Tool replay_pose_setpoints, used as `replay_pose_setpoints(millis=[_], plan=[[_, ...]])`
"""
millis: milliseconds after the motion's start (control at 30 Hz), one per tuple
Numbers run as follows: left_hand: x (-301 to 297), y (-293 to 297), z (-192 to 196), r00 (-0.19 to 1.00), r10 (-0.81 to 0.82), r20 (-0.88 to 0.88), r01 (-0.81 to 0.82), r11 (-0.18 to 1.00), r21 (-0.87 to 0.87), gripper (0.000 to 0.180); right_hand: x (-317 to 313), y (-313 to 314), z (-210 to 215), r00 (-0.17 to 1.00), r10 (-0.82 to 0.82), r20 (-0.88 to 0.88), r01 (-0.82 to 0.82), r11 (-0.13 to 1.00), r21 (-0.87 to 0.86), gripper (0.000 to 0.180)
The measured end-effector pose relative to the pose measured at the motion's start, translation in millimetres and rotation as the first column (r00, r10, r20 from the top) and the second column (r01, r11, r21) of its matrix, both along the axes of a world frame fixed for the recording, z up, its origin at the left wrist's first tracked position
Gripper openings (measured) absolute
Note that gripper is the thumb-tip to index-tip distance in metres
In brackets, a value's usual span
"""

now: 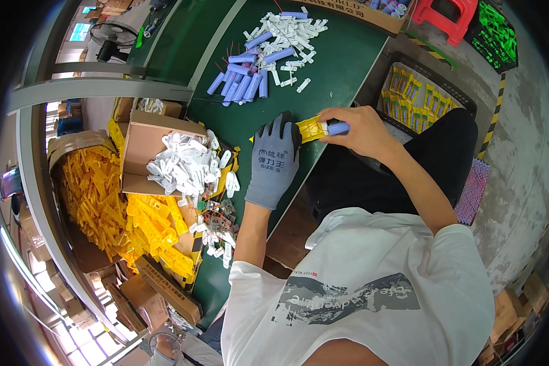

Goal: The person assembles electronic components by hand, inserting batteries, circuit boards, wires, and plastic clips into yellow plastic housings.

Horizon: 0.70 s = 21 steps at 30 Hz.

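My left hand (274, 160), in a grey glove with dark fingertips, is closed on one end of a yellow plastic casing (312, 130) above the green table's edge. My bare right hand (363, 130) grips a blue cylindrical battery cell (338, 128) at the casing's other end, fingers and thumb on either side. How far the cell sits inside the casing is hard to make out. Beyond the hands, several blue cells (244, 82) with thin red wires lie beside a heap of small white plastic pieces (296, 33).
To the left, a tilted cardboard box (134, 155) spills white plastic parts (186, 165), near small circuit boards (216, 216). Yellow casings (91, 201) fill a large container. At right stand a black crate (463, 97) holding yellow-cased cells, a red stool (448, 21) and a basket of green parts (497, 30).
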<state>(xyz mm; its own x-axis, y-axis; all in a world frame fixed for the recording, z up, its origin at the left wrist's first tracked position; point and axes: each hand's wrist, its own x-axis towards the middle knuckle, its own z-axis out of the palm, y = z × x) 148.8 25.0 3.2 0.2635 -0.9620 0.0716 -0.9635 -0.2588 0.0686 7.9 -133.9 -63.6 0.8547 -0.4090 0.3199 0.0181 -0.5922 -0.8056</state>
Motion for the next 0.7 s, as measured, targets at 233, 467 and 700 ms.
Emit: replay_pose_setpoints(millis=[233,467,700], plan=[[-0.5,8.9,2.6,1.0,0.005,-0.001,-0.005,0.999,-0.049,0.031,-2.4,-2.1,4.5,0.998,0.015,-0.055,-0.014,1.0,0.028,0.032],[10.6,17.1,-2.0,0.994,-0.002,-0.113,-0.004,0.999,-0.048,0.023,-1.8,-4.6,6.8,0.998,0.062,-0.027,-0.06,0.996,0.067,0.03],[17.7,22.0,-1.7,0.991,-0.086,-0.101,0.077,0.993,-0.086,0.023,-2.9,-6.4,7.8,0.998,0.056,-0.034,-0.054,0.997,0.054,0.03]])
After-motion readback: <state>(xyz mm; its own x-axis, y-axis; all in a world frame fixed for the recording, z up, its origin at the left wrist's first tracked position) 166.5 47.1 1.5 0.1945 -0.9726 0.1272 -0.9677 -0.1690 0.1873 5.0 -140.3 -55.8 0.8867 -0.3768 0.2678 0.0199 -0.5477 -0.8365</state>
